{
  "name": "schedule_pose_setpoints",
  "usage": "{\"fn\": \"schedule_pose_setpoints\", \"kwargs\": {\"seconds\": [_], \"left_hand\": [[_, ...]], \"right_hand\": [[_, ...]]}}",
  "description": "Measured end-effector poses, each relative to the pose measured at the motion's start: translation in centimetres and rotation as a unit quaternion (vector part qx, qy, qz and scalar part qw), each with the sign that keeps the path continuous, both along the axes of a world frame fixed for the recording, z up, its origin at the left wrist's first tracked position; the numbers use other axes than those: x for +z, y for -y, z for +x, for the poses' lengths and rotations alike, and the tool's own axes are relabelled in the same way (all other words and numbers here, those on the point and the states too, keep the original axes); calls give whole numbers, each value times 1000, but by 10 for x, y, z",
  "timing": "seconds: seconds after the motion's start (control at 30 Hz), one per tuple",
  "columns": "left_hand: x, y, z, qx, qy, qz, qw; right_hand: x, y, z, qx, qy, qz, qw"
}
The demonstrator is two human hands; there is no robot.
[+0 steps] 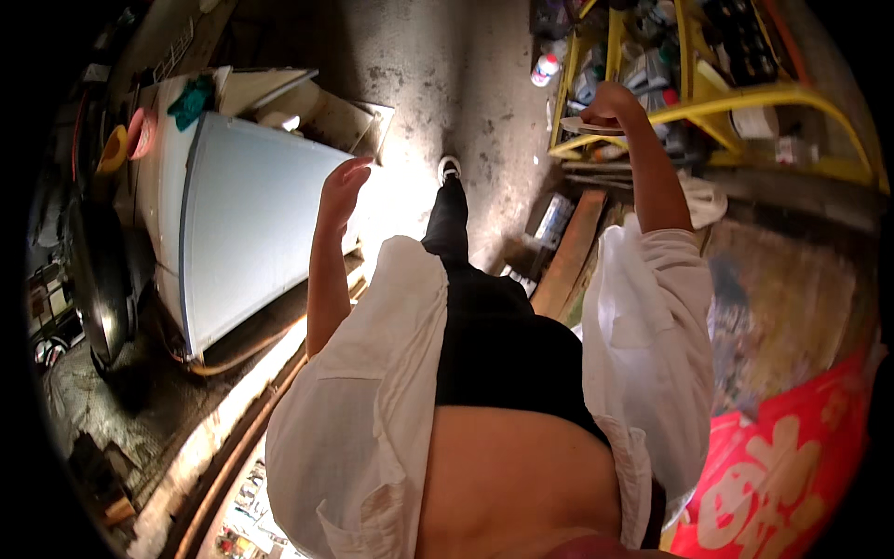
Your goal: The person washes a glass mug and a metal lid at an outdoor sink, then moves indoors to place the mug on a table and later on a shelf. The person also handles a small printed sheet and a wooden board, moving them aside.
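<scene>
My right hand (616, 104), raised at the upper right in front of a yellow metal rack, is closed round a thin, flat, pale thing (592, 126). Its kind cannot be made out, and my fingers cover part of it. My left hand (343, 194) hangs beside the right end of a large white cabinet (261, 224). Its fingers are loosely bent and apart from the thumb, with nothing visible in them.
Bottles and containers fill the yellow rack (689, 112); a white-and-red bottle (545, 69) stands on the floor beside it. A rusty plank (570, 252) lies at my right, near a red printed sheet (782, 466). A dark round object (101, 279) stands left of the cabinet.
</scene>
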State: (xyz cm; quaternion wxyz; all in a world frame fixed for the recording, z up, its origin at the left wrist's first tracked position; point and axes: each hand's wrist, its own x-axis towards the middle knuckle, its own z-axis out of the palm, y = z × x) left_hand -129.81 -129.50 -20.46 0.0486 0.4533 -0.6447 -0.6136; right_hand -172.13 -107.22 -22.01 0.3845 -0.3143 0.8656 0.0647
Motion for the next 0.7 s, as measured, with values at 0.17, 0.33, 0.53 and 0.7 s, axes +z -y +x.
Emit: {"fn": "schedule_pose_setpoints", "kwargs": {"seconds": [0.17,0.33,0.53,0.7], "left_hand": [[-13,66,-102,-32,-18,-26,999],[-12,122,-246,-65,-110,-5,992],[5,187,-442,-90,-178,-21,980],[26,263,-588,7,-290,-45,956]], "right_hand": [[9,86,-119,290,-88,-164,939],[55,189,-225,469,-206,-287,809],[123,310,-332,517,-344,-387,681],[159,404,-418,564,-299,-467,612]]}}
